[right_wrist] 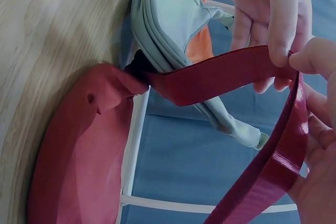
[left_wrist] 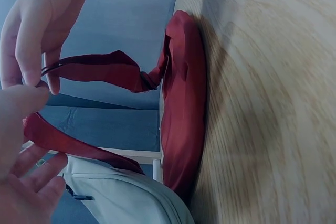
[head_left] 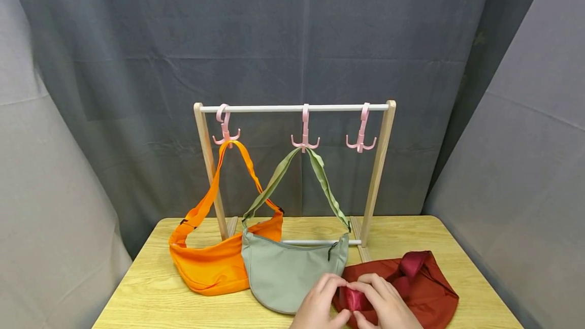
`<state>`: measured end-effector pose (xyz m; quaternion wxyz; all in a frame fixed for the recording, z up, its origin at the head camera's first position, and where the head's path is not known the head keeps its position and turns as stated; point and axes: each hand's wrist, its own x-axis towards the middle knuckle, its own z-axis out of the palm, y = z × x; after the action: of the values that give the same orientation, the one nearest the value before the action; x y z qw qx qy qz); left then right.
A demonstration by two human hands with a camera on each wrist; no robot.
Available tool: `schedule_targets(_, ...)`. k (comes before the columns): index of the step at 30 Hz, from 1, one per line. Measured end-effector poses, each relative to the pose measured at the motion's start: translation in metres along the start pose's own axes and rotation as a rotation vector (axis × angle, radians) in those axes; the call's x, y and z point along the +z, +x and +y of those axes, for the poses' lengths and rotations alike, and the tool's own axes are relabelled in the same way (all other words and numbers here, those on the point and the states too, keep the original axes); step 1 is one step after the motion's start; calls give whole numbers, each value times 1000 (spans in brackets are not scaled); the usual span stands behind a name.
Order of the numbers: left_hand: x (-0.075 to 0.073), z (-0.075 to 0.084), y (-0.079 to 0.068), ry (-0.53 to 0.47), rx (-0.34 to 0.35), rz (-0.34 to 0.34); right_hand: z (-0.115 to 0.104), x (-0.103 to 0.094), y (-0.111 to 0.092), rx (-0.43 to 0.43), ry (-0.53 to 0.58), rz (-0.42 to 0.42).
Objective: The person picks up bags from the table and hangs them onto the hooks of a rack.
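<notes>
A dark red shoulder bag [head_left: 431, 298] lies on the table at the front right, its wide strap [right_wrist: 226, 74] lifted in a loop above it. The left hand [head_left: 321, 304] pinches the strap between thumb and fingers. Close beside it, the right hand [head_left: 386, 304] pinches the same strap, the fingertips of both hands nearly meeting. In the left wrist view, strap lengths [left_wrist: 100, 72] run from the fingers down to the bag [left_wrist: 184, 98]. Behind the left hand, a grey-green bag [head_left: 292, 268] hangs by its strap from the middle pink hook [head_left: 305, 131].
An orange bag [head_left: 215, 263] hangs from the left pink hook [head_left: 225, 128], its body low at the table [head_left: 137, 298]. The right pink hook [head_left: 362, 131] bears nothing. All three hooks hang on the white bar [head_left: 265, 109] of a wooden-sided rack [head_left: 379, 171]. Grey curtains [head_left: 274, 29] enclose the table.
</notes>
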<state>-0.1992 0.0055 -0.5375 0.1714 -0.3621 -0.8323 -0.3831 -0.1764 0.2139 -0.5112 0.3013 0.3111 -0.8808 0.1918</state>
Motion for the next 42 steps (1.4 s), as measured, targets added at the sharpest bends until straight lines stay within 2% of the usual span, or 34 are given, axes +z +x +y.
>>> schedule_targets(8,-3,0,-2,18,36,42,3,-1,1,-44,13,9)
schedule_targets(16,-5,-1,-3,30,61,84,3,-7,2,-23,17,6)
schedule_targets(23,-10,0,-4,18,18,53,10,-9,1,-54,-8,23)
schedule_targets(30,-13,2,-3,-41,-55,1,16,-8,0,-89,-39,14)
schedule_targets(37,-16,1,-4,-81,-109,-13,20,-8,0,-68,-57,3)
schedule_targets(42,-17,0,-4,-86,-127,1,20,-11,0,-38,-72,-1)
